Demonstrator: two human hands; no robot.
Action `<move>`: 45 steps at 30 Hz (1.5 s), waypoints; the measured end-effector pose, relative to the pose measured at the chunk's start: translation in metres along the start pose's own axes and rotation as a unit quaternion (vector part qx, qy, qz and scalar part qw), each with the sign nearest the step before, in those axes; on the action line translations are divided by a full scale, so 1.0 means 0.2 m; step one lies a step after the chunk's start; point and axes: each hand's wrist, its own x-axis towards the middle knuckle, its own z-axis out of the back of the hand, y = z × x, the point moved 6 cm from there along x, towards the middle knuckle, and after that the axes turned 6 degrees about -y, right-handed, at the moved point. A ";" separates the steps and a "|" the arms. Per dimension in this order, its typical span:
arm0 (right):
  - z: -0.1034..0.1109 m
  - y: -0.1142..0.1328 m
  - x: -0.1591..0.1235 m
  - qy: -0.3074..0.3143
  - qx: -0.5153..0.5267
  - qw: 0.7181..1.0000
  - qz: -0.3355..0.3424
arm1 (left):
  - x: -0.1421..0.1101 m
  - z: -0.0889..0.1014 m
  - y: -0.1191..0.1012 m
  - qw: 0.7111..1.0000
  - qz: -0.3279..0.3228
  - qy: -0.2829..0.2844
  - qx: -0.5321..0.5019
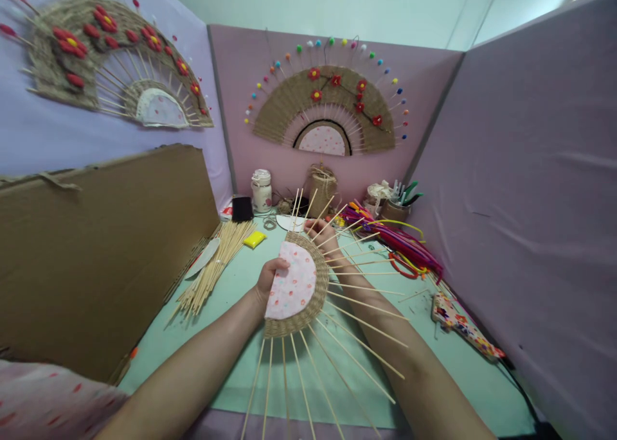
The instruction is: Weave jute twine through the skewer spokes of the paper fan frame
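I hold a half-made woven fan [308,286] above the green table mat [241,337]. It has a pink spotted half-round centre, a band of jute weave round it, and several bare wooden sticks fanning out. My left hand [267,278] pinches the flat edge of the pink centre. My right hand [322,234] is behind the fan's far edge among the sticks, fingers curled on the weave; most of it is hidden.
A bundle of wooden sticks [212,270] lies left on the mat beside a large cardboard sheet [101,247]. Colourful pipe cleaners [395,237], red scissors [402,266], a glue gun [463,324], jars [261,191] and twine [322,189] crowd the back and right. Finished fans [328,109] hang on partitions.
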 end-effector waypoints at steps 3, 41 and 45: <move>0.04 -0.02 0.02 -0.020 -0.004 1.000 0.005 | 0.00 0.00 -0.01 1.000 -0.020 -0.007 -0.020; 0.47 0.23 0.14 0.045 0.185 0.982 -0.017 | -0.01 -0.08 0.00 0.998 -0.001 0.033 0.046; 0.52 0.26 0.15 -0.012 0.184 0.982 0.029 | -0.02 -0.11 0.00 0.998 -0.001 0.052 0.030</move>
